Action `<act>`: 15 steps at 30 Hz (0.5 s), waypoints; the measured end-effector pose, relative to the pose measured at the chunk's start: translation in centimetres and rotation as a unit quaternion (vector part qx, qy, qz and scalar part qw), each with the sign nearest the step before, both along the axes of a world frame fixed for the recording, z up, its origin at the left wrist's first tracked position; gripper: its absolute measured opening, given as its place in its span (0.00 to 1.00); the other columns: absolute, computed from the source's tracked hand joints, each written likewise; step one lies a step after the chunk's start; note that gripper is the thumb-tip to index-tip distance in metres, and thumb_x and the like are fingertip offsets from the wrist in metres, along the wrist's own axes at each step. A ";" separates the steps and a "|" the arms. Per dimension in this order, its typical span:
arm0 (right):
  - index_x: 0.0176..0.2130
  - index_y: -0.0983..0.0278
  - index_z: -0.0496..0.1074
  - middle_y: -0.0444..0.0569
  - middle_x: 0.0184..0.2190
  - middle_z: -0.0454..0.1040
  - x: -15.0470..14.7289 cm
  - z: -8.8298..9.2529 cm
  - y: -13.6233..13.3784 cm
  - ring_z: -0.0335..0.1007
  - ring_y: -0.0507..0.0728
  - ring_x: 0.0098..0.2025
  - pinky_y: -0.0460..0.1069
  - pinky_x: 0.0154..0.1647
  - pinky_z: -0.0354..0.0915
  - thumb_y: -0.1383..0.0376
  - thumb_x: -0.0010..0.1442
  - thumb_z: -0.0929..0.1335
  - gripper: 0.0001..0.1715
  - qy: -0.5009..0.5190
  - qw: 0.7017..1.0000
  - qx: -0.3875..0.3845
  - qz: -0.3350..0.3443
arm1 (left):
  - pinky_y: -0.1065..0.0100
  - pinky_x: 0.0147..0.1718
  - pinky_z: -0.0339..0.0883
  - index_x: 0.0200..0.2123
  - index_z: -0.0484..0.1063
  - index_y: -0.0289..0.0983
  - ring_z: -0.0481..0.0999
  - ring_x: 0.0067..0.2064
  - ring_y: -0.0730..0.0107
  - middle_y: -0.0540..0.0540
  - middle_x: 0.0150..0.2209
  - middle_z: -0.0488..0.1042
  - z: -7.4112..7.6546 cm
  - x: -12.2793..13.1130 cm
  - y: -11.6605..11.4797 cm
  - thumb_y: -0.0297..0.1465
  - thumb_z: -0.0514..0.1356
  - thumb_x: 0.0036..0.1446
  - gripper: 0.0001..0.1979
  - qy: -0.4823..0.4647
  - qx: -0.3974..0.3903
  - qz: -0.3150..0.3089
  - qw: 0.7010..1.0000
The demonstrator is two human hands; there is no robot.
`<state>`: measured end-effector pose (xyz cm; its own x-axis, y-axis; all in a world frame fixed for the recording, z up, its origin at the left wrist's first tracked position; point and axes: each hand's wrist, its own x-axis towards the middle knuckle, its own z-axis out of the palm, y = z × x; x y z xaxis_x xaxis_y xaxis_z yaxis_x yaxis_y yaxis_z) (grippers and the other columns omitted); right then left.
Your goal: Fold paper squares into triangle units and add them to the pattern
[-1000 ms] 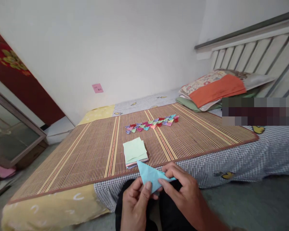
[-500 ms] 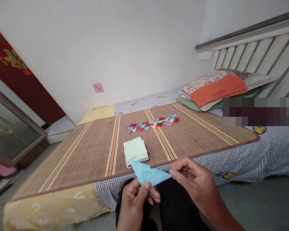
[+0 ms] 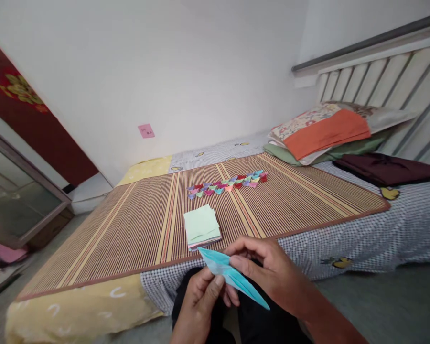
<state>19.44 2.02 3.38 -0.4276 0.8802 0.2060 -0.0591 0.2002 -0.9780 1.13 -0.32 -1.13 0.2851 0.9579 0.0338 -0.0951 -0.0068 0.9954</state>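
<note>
Between my two hands is a light-blue sheet of folded paper [image 3: 241, 282], narrow and pointed at both ends. My left hand [image 3: 205, 297] pinches its lower edge, thumb on top. From the right, my right hand [image 3: 263, 265] grips its upper edge near the middle with thumb and fingers; part of the paper is hidden behind them. Just beyond the paper's left tip lies a stack of square paper [image 3: 202, 223], pale green on top. Farther back on the mat, many small folded paper pieces [image 3: 227, 184] in several colours sit in rows.
A striped bamboo mat [image 3: 136, 234] covers the bed, with a checked sheet [image 3: 308, 243] at its front edge. Pillows [image 3: 327, 131] and a dark folded cloth [image 3: 387, 168] lie at the right, by a white radiator [image 3: 376, 81]. A glass-fronted cabinet [image 3: 25, 186] stands left.
My right hand has moved left from the paper's right tip to its middle. The paper has turned and its folds now show as a narrow, pointed shape. My left hand stays nearly in place.
</note>
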 end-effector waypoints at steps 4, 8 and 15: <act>0.39 0.63 0.76 0.43 0.23 0.77 -0.3 0.1 0.2 0.76 0.54 0.26 0.47 0.30 0.70 0.56 0.67 0.69 0.14 0.007 1.000 -0.022 0.005 | 0.67 0.35 0.65 0.31 0.80 0.35 0.71 0.31 0.65 0.43 0.27 0.78 0.1 -0.2 0.1 0.45 0.59 0.66 0.21 0.026 0.007 -0.008 1.000; 0.34 0.62 0.77 0.45 0.27 0.78 -0.3 0.2 0.5 0.77 0.55 0.29 0.46 0.29 0.70 0.56 0.65 0.71 0.12 -0.025 0.999 0.002 -0.025 | 0.67 0.36 0.65 0.32 0.81 0.35 0.71 0.31 0.65 0.42 0.27 0.77 0.1 -0.3 0.1 0.45 0.58 0.67 0.21 0.047 0.022 -0.026 0.998; 0.33 0.62 0.77 0.44 0.27 0.76 -0.3 0.2 0.9 0.75 0.54 0.30 0.46 0.29 0.68 0.59 0.63 0.71 0.09 -0.053 0.998 0.015 -0.039 | 0.67 0.35 0.64 0.32 0.81 0.34 0.71 0.31 0.65 0.43 0.27 0.76 -0.1 -0.4 0.0 0.45 0.58 0.67 0.22 0.058 0.011 -0.037 0.998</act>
